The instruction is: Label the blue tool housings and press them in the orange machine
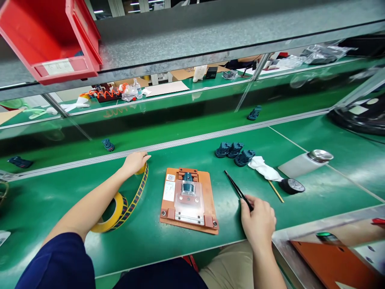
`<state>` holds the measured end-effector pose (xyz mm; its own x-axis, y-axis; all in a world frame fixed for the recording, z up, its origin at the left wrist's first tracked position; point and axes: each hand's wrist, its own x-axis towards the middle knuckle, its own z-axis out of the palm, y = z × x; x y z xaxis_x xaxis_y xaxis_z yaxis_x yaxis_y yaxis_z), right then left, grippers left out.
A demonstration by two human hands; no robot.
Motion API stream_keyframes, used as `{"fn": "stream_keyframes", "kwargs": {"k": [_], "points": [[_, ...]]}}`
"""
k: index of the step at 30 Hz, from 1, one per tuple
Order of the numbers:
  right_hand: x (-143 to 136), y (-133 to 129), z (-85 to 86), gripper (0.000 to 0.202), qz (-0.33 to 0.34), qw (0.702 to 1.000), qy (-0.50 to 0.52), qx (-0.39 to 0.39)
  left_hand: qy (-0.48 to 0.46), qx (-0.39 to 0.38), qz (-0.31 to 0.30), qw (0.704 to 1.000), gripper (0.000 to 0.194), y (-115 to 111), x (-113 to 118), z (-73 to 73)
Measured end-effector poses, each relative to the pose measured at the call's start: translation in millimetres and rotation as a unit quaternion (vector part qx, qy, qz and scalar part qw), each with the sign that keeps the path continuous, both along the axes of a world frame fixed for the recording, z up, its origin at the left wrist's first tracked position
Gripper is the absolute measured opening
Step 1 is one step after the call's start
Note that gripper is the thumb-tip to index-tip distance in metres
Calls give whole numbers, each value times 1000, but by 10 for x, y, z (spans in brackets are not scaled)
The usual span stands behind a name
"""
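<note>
On the green worktop (144, 249), at the left, there is a roll of yellow tape (104, 227); its printed strip (140, 190) runs up to the left hand (135, 162), whose fingers are closed on the end. Next comes the orange fixture (189, 202), with a clear cover (195, 200) over a dark part. Further right, three dark pieces (234, 152) sit behind black tweezers (234, 184), which the right hand (260, 218) grips, near a white cloth (264, 168).
</note>
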<state>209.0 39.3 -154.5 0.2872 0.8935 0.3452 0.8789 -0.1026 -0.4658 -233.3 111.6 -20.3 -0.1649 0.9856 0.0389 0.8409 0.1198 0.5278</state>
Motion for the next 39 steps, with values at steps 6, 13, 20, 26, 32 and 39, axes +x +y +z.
{"fn": "stream_keyframes", "kwargs": {"k": [6, 13, 20, 26, 32, 39], "points": [[15, 12, 44, 50, 18, 992, 115, 57, -115, -21, -1, 993, 24, -12, -26, 111], [-270, 35, 648, 48, 86, 745, 657, 81, -315, 26, -17, 949, 58, -616, 97, 212], [-1025, 36, 1193, 30, 270, 623, 733, -42, -411, 54, 45, 909, 55, -958, 291, 199], [-1665, 153, 1422, 32, 376, 652, 650, -106, -410, 74, 75, 906, 42, -1054, 352, 188], [-1972, 361, 1547, 35, 407, 667, 616, -103, -339, 84, 83, 933, 33, -1147, 372, 253], [-2021, 390, 1492, 38, 417, 668, 602, -132, -300, 68, 70, 949, 37, -1175, 418, 248]]}}
